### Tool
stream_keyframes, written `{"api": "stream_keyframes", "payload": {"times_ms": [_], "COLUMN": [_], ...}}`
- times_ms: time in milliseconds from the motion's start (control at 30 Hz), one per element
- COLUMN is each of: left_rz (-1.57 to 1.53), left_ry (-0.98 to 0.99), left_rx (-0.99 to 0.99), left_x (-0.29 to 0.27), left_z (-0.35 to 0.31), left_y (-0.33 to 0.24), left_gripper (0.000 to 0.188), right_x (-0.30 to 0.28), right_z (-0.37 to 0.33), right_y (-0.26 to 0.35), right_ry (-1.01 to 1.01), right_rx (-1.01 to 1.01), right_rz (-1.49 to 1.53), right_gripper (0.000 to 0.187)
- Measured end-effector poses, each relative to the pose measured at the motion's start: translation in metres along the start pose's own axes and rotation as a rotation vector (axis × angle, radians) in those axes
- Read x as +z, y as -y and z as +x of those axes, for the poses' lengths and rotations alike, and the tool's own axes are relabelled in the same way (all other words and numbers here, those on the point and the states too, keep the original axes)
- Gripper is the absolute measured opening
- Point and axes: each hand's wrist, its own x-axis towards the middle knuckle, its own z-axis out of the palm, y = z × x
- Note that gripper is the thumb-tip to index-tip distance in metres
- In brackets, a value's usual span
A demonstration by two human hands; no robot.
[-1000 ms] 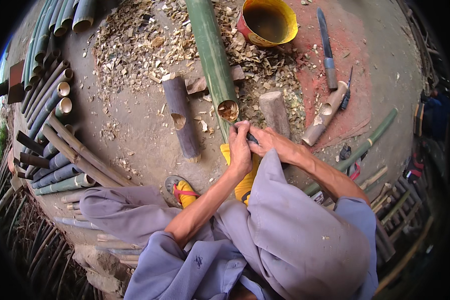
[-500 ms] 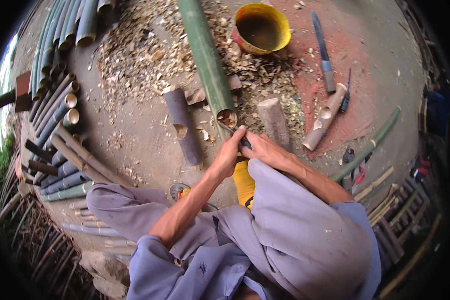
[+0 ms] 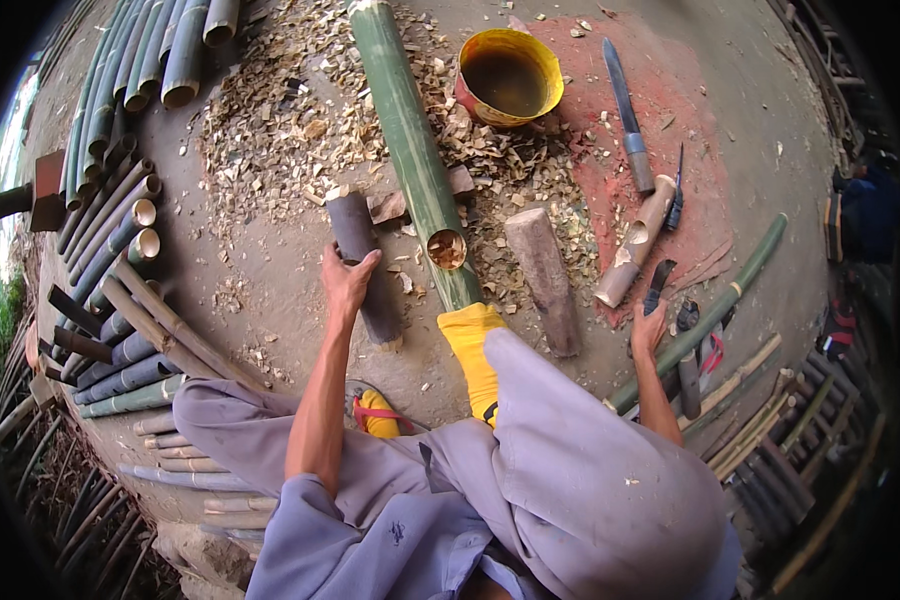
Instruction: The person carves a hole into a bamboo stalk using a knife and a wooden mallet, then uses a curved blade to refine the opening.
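Note:
My left hand (image 3: 347, 284) reaches over a short dark bamboo section (image 3: 374, 308), thumb and fingers closed around its upper part. Off to the right, my right hand (image 3: 649, 328) grips a small knife with a dark curved blade (image 3: 660, 278), held low over the ground. Between my hands lies a long green bamboo pole (image 3: 410, 140), with a round hole cut near its close end and wood chips inside. A foot in a yellow sock (image 3: 472, 350) is against that end. Beside the pole, a thick wooden mallet-like block (image 3: 542, 285) lies on the ground.
A yellow bucket (image 3: 545, 75) of dark liquid stands among wood chips (image 3: 270, 140). On reddish ground lie a long blade (image 3: 622, 95) and a notched bamboo piece (image 3: 634, 243). Bamboo tubes (image 3: 120, 240) are stacked at left. A green bamboo pole (image 3: 710, 310) lies at right.
My hands have parted from the pole's hole. The left has moved left onto the dark bamboo section, and the right has swung right with the knife.

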Motion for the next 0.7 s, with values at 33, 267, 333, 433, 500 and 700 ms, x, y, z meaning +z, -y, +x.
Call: {"api": "stream_keyframes", "payload": {"times_ms": [33, 267, 333, 433, 500, 700], "left_rz": [0.066, -0.681, -0.889, -1.095, -1.201, -0.896], "left_ry": [0.012, 0.214, 0.365, 0.449, 0.567, 0.313], "left_rx": [-0.001, 0.005, -0.127, -0.122, -0.081, 0.196], "left_x": [0.001, -0.017, -0.020, -0.002, 0.004, -0.012], "left_z": [0.001, -0.021, -0.032, -0.051, -0.059, -0.057], "left_y": [-0.006, -0.032, -0.059, -0.102, -0.123, -0.176], "left_gripper": [0.078, 0.047, 0.048, 0.055, 0.060, 0.049], "right_x": [0.008, 0.016, -0.014, -0.038, -0.021, -0.026], "right_z": [-0.003, -0.033, -0.054, -0.091, -0.114, -0.125], "right_y": [-0.009, 0.039, 0.124, 0.229, 0.255, 0.284], "right_ry": [0.007, 0.005, 0.234, 1.023, 1.283, 1.057], "right_rx": [-0.001, -0.132, -0.134, -0.151, -0.289, -0.537], "right_rz": [-0.021, 0.177, 0.400, 0.891, 0.884, 0.798], "right_gripper": [0.042, 0.051, 0.054, 0.060, 0.080, 0.066]}}
